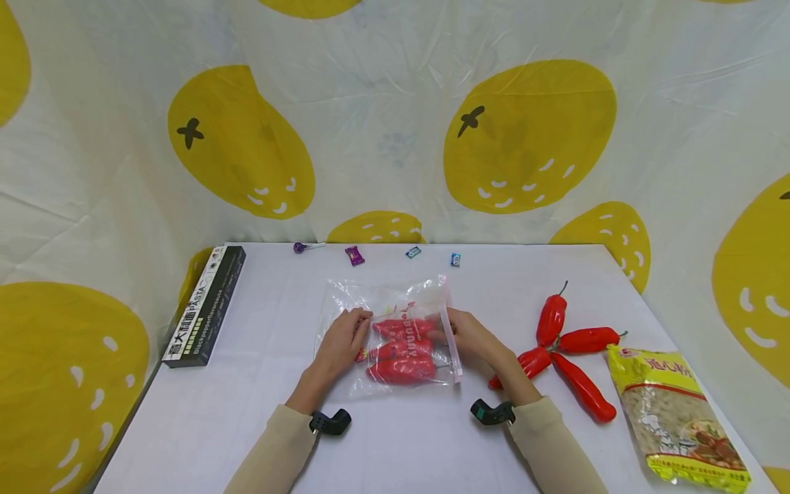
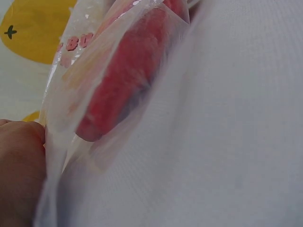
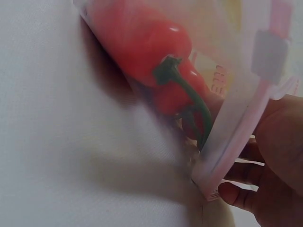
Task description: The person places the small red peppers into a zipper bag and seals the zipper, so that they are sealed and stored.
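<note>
A clear zip bag (image 1: 348, 302) with red printing and a pink zip edge lies in the table's middle. Several red chili peppers (image 1: 401, 371) lie inside it; green stems (image 3: 191, 94) point at the zip edge. My left hand (image 1: 341, 339) holds the bag's left part, its thumb side by the plastic. At the zip edge, my right hand (image 1: 472, 336) reaches past the rim, and some fingertips show through the plastic beside the peppers. Whether those fingers grip a pepper is hidden. A pale slider (image 3: 270, 54) sits on the zip edge.
Several loose red peppers (image 1: 583, 339) lie to the right, one partly behind the right forearm. A yellow pasta bag (image 1: 675, 412) is at the far right, a black-and-white pasta box (image 1: 206, 305) at the left. A lollipop (image 1: 300, 248) and wrapped candies (image 1: 354, 256) line the back edge.
</note>
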`<state>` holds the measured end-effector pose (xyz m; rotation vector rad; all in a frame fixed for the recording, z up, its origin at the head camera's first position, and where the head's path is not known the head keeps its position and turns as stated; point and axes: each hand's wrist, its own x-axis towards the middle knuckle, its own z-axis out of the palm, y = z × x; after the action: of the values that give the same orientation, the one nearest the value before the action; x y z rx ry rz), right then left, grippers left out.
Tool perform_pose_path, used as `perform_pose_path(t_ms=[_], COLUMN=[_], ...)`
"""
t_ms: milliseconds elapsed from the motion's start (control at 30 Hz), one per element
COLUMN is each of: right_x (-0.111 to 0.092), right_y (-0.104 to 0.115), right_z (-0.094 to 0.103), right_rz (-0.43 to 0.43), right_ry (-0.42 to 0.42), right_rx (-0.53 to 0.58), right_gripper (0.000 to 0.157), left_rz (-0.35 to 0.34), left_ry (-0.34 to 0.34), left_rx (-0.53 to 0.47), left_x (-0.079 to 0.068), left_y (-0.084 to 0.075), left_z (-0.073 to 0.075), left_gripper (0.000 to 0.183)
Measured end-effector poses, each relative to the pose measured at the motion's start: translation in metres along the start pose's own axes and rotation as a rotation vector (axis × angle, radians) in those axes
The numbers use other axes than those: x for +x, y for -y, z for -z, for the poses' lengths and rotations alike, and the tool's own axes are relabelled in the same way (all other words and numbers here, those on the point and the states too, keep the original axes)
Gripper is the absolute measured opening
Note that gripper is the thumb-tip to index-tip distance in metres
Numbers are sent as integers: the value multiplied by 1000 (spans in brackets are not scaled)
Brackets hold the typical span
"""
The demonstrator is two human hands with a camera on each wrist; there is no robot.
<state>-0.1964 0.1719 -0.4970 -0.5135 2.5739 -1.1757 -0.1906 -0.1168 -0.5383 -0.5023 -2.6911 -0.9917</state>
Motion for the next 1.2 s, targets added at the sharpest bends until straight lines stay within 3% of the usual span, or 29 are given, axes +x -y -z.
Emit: perform_pose_path(t_ms=[433, 567, 667, 867, 1200], right_x=[-4, -7, -12, -29, -71], right_y=[-1, -2, -2, -6, -23], right_z=[7, 17, 28, 49, 87], right_rz=[-43, 4, 35, -27, -101], right_ry=[-4, -15, -20, -15, -61], right_rx=[-14, -77, -131, -173, -221], right_gripper=[45, 32, 34, 53, 57], left_rz=[10, 6, 6, -1, 18], left_ry=[10, 10, 13, 0, 6], left_rx=[-3, -14, -18, -16, -11], left_x=[1, 2, 2, 1, 1], left_y=[-1, -2, -2, 0, -1], left_z=[-2, -1, 0, 0, 0], left_gripper=[22, 22, 23, 22, 22])
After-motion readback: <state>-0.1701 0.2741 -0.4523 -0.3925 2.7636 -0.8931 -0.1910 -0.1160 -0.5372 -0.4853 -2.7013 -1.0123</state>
